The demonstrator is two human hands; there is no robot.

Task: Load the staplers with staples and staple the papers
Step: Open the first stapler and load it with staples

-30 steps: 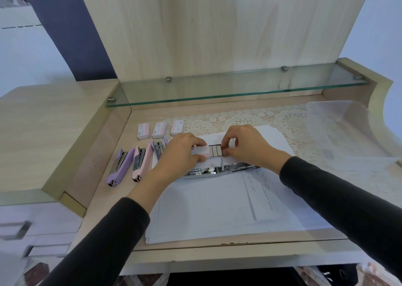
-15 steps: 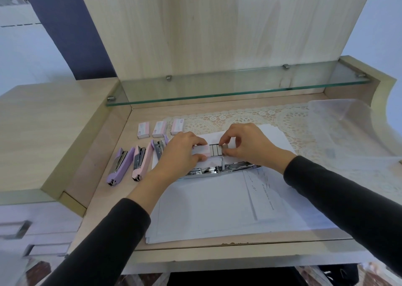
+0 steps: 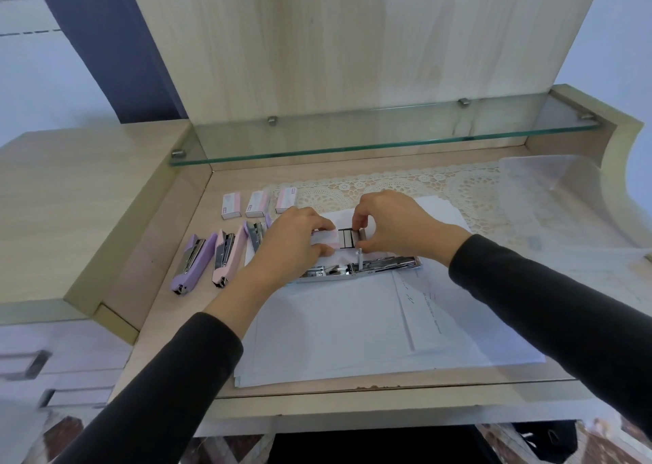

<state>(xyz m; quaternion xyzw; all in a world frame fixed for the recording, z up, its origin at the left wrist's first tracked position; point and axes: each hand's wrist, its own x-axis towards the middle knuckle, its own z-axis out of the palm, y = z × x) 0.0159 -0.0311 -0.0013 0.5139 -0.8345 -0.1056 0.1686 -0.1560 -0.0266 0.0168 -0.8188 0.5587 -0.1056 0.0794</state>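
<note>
My left hand (image 3: 294, 238) grips a small pale pink staple box (image 3: 324, 238) above the papers. Its inner tray of grey staple strips (image 3: 347, 238) is slid out to the right. My right hand (image 3: 395, 227) pinches the tray's right end. Below the hands an opened stapler (image 3: 360, 269) lies flat on the white papers (image 3: 345, 326), its metal channel exposed. A purple stapler (image 3: 192, 264), a pink stapler (image 3: 225, 253) and a third stapler (image 3: 255, 232) lie open at the left.
Three closed staple boxes (image 3: 259, 203) sit in a row behind the staplers. A lace mat (image 3: 388, 185) covers the desk's back. A clear plastic sheet (image 3: 550, 199) lies at the right. A glass shelf (image 3: 352, 142) hangs over the back.
My right hand's fingers have lifted a little at the tray's end. The box stays in my left hand. The view has shifted slightly.
</note>
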